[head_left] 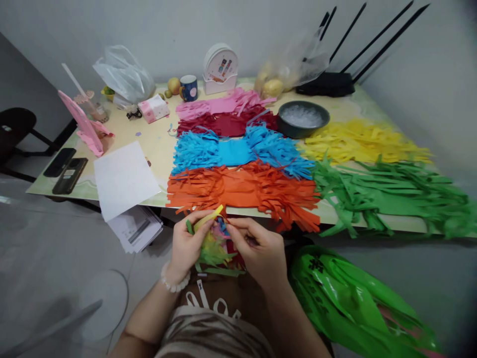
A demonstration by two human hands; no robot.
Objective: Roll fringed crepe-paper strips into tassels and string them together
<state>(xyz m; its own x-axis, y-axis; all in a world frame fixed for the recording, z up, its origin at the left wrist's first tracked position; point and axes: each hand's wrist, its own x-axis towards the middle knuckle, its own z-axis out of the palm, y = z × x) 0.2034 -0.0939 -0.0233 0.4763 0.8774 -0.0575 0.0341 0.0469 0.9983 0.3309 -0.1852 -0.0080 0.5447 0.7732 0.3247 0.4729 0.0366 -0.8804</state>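
Close to the table's front edge, my left hand pinches a bundle of thin coloured strips, with a yellow end above the thumb. My right hand is closed on the bundle's other side, by its blue and pink strips; the fingertips partly cover what they grip. Loose green and yellow ends hang over my lap. Just beyond my hands lies an orange fringed sheet, cut into strips at both ends. Behind it are blue, dark red and pink ones. Whether they are paper or cloth I cannot tell.
Green and yellow fringed piles lie at right, near a dark bowl. A white sheet overhangs the front edge, beside two phones. A mug and router stand behind. A green bag sits below right.
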